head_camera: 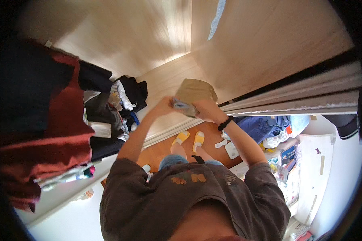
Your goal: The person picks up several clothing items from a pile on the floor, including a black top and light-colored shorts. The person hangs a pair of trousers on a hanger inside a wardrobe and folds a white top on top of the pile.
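Held out in front of me is a khaki cloth item [196,90], perhaps a folded garment or a fabric bag; which one I cannot tell. A light blue patch shows along its near edge. My left hand [166,104] grips the near left corner. On the other side, my right hand [209,110] has its fingers on the near right part, with a dark band around the wrist. Beneath the item lies the pale wooden floor of a wardrobe [160,79]. Some of the fingers are hidden by the cloth or blurred.
Dark and rust-red clothes [66,114] hang at the left, above a heap of clothing [128,93]. Sliding door edges [304,93] run along the right. Yellow slippers [181,137] are on my feet. Blue clothing [259,128] and a cluttered bed [289,171] lie at the right.
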`<state>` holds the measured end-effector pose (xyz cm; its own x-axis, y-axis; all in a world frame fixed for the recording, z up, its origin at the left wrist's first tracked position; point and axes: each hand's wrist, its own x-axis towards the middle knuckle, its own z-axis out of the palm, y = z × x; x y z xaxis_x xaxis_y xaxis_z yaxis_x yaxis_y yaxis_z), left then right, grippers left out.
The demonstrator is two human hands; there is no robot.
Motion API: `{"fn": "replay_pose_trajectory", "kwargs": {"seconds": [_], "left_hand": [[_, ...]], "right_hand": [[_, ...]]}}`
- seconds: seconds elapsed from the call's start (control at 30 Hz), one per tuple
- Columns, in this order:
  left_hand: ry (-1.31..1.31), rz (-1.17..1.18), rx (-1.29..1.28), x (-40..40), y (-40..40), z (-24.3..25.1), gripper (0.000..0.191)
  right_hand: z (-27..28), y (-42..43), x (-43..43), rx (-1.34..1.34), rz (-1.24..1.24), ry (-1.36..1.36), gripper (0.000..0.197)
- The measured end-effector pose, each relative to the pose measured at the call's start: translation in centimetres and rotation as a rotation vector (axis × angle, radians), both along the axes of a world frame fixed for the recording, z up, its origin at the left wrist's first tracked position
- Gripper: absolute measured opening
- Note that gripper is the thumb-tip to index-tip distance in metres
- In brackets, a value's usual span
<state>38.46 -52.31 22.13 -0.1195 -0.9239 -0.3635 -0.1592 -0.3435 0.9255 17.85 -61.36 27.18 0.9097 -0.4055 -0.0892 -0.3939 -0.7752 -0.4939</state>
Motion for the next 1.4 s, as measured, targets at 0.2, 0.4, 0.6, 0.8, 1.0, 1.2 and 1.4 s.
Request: {"fn": "replay_pose_trajectory", "kwargs": {"seconds": [0.2, 0.4, 0.6, 0.8, 1.0, 1.2, 1.4], "left_hand": [[-0.375, 0.137, -0.297, 4.7, -8.9, -9.8, 0.035], [-0.187, 0.415, -0.556, 7.3, -18.8, -0.9, 0.042], [-0.41, 0.336, -0.668, 8.4, -16.1, 1.3, 0.03], [-0.549, 0.261, -0.657, 4.8, -6.7, -17.3, 0.037], [-0.557, -0.017, -0.247, -0.7, 2.6, -31.7, 0.044], [-0.512, -0.006, -0.207, -3.7, 7.5, -35.6, 0.04], [-0.321, 0.164, -0.104, -1.8, 7.2, -36.4, 0.033]], "right_hand": [[-10.3, -9.5, 4.8, -0.052, -0.176, 0.068, 0.011], [-3.8, -17.6, 11.0, -0.394, -0.353, -0.214, 0.008], [-1.4, -16.1, 11.5, -0.609, -0.313, -0.321, 0.011], [-20.1, -9.4, 8.3, -0.508, -0.2, -0.157, 0.014], [-35.6, 1.5, 2.5, -0.113, -0.117, 0.343, 0.009], [-38.4, 5.6, -2.5, -0.051, -0.164, 0.106, 0.023], [-36.2, 3.5, -2.2, 0.408, -0.439, -0.044, 0.035]]}}
